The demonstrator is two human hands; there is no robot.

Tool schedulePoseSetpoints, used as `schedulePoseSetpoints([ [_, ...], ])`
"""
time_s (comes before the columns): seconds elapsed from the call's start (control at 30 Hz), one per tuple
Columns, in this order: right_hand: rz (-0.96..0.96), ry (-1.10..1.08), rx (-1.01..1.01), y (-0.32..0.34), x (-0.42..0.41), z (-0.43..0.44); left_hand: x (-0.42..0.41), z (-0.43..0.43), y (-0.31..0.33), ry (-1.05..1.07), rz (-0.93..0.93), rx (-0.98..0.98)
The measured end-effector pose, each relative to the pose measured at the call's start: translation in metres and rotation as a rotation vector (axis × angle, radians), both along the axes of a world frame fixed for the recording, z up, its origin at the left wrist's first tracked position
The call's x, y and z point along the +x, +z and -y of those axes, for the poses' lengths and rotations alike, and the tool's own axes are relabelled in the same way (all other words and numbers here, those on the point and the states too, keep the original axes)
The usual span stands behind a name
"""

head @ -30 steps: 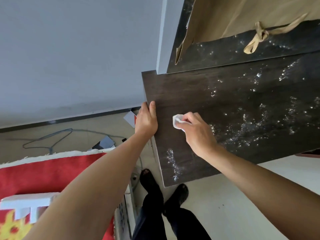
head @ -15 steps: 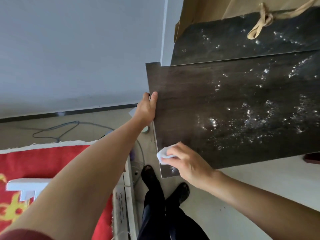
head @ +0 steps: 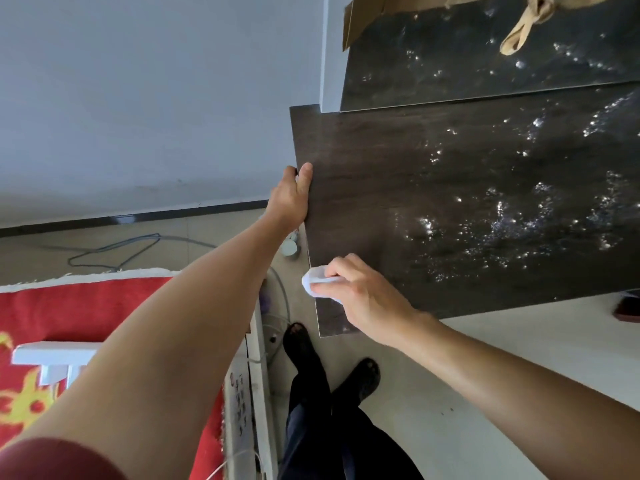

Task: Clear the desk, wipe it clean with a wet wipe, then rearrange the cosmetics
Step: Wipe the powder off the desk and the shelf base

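Dark wood-grain desk top [head: 398, 188]: cleared, no cosmetics on the part in view; glistening wet streaks and droplets across its middle and right.

White folded wet wipe [head: 316, 280]: at the desk top's left edge, a little short of the near corner, overhanging the rim slightly. A second ago it was further in on the surface; it has been drawn out and down to this edge and has sat there for the last half second.

Right hand [head: 360, 296]: fingers curled round the wet wipe, pressing it to the edge.

Left hand [head: 292, 199]: thumb on top, fingers wrapped over the left edge further back, steadying the desk top; grip unchanged.

Brown paper bag [head: 360, 15] with tied fabric handle: at the back, against the glossy dark rear panel.

Red rug [head: 86, 306] with white fringe and grey cable [head: 114, 251]: on the floor to the left.

Assessment: the wiping step seems nearly complete, with this left margin among the last parts covered. Rearranging the cosmetics is not yet begun.
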State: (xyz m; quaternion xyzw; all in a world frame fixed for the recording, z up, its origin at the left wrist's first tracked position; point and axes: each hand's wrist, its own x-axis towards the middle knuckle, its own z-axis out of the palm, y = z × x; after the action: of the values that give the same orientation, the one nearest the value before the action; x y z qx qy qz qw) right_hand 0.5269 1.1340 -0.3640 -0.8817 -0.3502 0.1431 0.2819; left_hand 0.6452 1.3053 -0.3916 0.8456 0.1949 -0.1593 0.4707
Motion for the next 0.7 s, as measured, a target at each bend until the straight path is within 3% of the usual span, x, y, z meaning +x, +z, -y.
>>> schedulePoseSetpoints([
  [0.07, 0.005, 0.017, -0.002, 0.000, -0.002, -0.005, -0.002, 0.001, -0.001, 0.002, 0.001, -0.009],
  [0.17, -0.031, 0.246, 0.002, 0.001, -0.042, 0.023, -0.004, 0.003, 0.002, 0.016, -0.040, -0.036],
  [0.33, 0.016, -0.087, -0.048, 0.002, -0.029, 0.052, -0.017, 0.018, 0.015, 0.150, -0.079, -0.049],
  [0.47, -0.070, 0.154, -0.117, 0.009, -0.059, 0.064, -0.055, 0.042, 0.018, 0.282, -0.106, -0.029],
  [0.57, 0.037, -0.053, -0.078, 0.026, -0.020, 0.083, -0.078, 0.059, 0.020, 0.361, -0.157, 0.072],
  [0.7, 0.190, -0.417, 0.050, 0.053, 0.091, 0.102, -0.082, 0.070, 0.023, 0.336, -0.114, 0.271],
])
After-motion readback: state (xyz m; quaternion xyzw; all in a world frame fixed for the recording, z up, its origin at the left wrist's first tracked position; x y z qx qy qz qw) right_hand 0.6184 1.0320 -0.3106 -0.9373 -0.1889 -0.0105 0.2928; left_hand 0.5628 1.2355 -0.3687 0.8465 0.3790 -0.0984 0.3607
